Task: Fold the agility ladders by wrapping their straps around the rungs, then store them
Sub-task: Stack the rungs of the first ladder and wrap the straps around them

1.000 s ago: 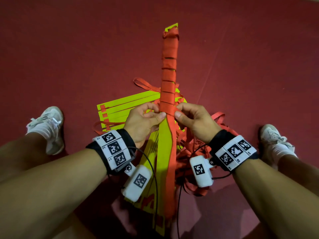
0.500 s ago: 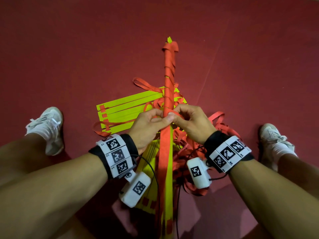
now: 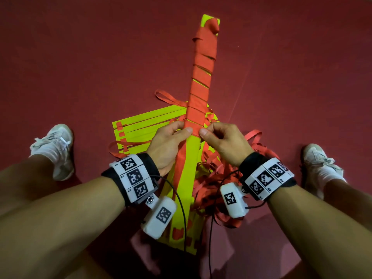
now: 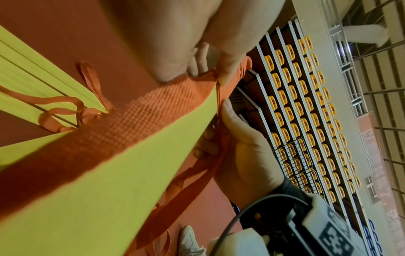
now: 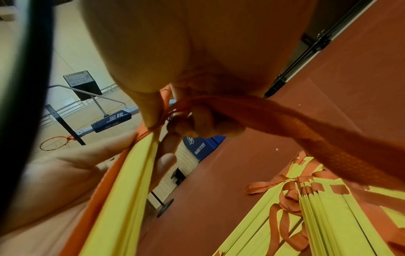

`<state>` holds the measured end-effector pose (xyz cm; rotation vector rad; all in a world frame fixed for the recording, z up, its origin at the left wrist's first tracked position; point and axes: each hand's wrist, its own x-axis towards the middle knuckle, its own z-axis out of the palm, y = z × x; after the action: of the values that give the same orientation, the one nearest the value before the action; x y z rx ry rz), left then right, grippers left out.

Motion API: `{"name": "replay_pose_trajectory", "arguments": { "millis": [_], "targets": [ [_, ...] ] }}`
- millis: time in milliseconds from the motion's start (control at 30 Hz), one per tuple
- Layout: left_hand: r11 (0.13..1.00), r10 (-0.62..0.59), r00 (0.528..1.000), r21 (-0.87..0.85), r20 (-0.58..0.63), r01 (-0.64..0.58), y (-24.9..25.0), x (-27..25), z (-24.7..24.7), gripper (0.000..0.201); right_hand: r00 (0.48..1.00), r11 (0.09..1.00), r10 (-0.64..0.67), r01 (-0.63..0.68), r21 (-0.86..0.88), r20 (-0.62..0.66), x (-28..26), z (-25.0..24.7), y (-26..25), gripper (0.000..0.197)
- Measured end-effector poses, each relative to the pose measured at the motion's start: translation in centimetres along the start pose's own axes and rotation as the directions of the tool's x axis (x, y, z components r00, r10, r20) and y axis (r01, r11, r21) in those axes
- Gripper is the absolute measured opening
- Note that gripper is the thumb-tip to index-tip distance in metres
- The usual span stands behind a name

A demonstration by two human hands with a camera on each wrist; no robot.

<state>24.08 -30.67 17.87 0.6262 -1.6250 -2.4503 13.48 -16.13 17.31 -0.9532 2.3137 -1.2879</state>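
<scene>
A bundle of yellow rungs (image 3: pixel 187 158) points away from me above the floor, its far half bound in turns of red strap (image 3: pixel 201 77). My left hand (image 3: pixel 182 127) grips the bundle at the last turn, thumb on top, and a length of strap runs down under its palm. My right hand (image 3: pixel 207 129) pinches the bundle's right edge there. In the right wrist view its fingers (image 5: pixel 197 124) curl round the strap (image 5: pixel 295 124). In the left wrist view my thumb (image 4: pixel 228 69) presses the strap (image 4: pixel 153 107) onto the rung (image 4: pixel 109 181).
A second ladder's yellow rungs (image 3: pixel 145 127) lie flat on the red floor (image 3: pixel 80 57) under my left hand. A tangle of loose red strap (image 3: pixel 219 178) lies below my right wrist. My white shoes (image 3: pixel 54 150) (image 3: pixel 320 164) stand at either side.
The bundle has turned about its long axis, from edge-on half a second ago to flat face up. Both hands stay at the last turn of strap.
</scene>
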Motion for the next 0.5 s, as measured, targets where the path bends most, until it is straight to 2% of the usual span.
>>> {"name": "replay_pose_trajectory", "arguments": {
  "millis": [100, 233, 367, 500],
  "targets": [
    [1.000, -0.003, 1.000, -0.024, -0.016, 0.002, 0.12, -0.10, 0.08, 0.019, 0.998, 0.999, -0.044, 0.043, 0.026, 0.041, 0.12, 0.28, -0.07, 0.029],
    [0.998, -0.029, 1.000, -0.051, -0.009, 0.029, -0.18, -0.11, 0.05, 0.021, 0.994, 0.994, -0.089, 0.085, 0.070, 0.059, -0.01, 0.48, -0.37, 0.034],
    [0.997, -0.025, 0.999, 0.066, -0.026, 0.027, -0.20, 0.00, -0.10, 0.025, 0.994, 0.979, -0.110, 0.107, 0.172, 0.010, -0.21, 0.26, -0.69, 0.033],
    [0.985, 0.047, 0.995, 0.167, -0.085, -0.032, -0.03, 0.30, -0.65, 0.011, 0.993, 0.962, -0.114, 0.113, 0.249, -0.012, -0.30, 0.37, -0.78, 0.028]
  ]
}}
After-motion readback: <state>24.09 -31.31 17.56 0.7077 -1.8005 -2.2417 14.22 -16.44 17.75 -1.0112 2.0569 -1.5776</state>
